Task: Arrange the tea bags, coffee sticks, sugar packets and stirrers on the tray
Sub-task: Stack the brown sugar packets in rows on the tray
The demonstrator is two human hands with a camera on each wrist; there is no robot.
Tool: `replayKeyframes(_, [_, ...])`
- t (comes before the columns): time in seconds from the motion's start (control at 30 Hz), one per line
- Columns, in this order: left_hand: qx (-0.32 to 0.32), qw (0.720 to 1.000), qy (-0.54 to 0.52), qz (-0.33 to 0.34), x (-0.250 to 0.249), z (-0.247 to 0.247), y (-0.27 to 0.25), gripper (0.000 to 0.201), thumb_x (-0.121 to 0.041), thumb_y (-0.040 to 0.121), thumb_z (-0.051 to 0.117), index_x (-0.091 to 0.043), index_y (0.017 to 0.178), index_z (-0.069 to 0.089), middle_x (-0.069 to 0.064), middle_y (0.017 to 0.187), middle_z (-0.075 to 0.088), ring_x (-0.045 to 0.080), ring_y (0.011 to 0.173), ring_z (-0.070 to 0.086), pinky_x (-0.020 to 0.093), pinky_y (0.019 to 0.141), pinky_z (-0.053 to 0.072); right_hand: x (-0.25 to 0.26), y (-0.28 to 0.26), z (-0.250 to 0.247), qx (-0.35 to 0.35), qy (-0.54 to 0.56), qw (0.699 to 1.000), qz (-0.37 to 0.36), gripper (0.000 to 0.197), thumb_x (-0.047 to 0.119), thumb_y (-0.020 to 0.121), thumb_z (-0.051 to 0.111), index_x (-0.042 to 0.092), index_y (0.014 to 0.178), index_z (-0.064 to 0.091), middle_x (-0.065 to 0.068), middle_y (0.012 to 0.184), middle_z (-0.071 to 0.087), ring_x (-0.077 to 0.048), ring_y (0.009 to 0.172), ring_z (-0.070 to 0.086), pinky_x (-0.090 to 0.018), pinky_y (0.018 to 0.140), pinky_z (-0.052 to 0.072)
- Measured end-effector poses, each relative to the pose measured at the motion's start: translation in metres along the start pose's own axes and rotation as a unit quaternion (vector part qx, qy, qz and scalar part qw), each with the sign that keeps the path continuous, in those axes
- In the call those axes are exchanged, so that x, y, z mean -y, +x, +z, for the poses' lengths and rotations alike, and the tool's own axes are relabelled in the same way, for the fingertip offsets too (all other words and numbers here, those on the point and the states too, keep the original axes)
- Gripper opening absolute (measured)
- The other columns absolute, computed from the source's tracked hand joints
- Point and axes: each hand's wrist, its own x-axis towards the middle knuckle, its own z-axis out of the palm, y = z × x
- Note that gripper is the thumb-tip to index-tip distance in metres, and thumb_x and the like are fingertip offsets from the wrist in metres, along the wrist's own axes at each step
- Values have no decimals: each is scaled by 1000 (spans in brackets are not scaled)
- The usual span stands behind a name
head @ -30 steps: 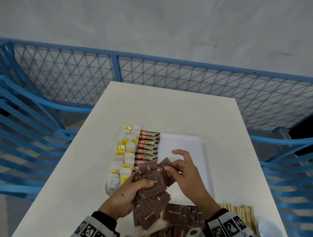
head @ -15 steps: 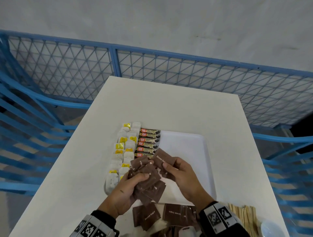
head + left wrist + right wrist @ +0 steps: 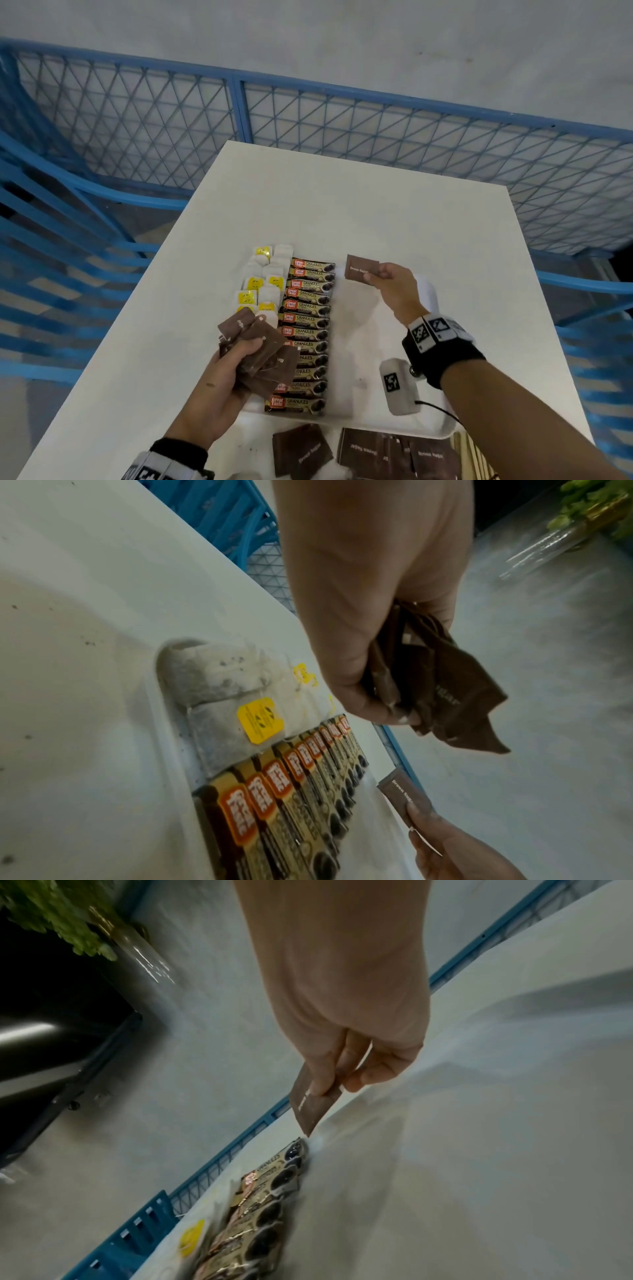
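A white tray (image 3: 363, 342) lies on the white table, with tea bags (image 3: 263, 287) in columns at its left and a row of coffee sticks (image 3: 306, 329) beside them. My right hand (image 3: 387, 281) pinches one brown sugar packet (image 3: 359, 269) just above the tray's far end, right of the topmost coffee stick. My left hand (image 3: 236, 363) grips a bunch of brown sugar packets (image 3: 263, 353) over the tray's left side. In the right wrist view the packet (image 3: 311, 1110) hangs corner-down above the coffee sticks (image 3: 270, 1204). The left wrist view shows the bunch (image 3: 441, 685) above the tea bags (image 3: 232, 696).
More brown sugar packets (image 3: 387, 455) lie on the table in front of the tray, and wooden stirrers (image 3: 474, 455) show at the lower right. A blue mesh fence (image 3: 308, 137) runs round the table. The tray's right part is bare.
My right hand pulled one sugar packet out of the bunch and carried it forward to the tray's far end. The left hand stayed over the tray's left side with the rest.
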Motion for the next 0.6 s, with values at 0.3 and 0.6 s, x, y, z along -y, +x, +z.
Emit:
replayKeyframes(0.3, [-11,1000,-21,0,1,-8,9,29,-7,89,46,-11,111,64,9,93,74,19,73,72,24,44,52,1,26,21,-19,-96,995,-34,16,9,75,73,0,82,61,-12,81,63,-17,77,54,-23,67,42])
replayKeyframes(0.6, [-4,1000,-23,-13,2,-4,17,42,-12,82,53,-8,123,58,11,98,73,19,78,72,25,53,56,1,29,25,-35,-137,988,-63,22,10,77,72,5,91,56,1,69,55,-17,75,53,-16,61,38])
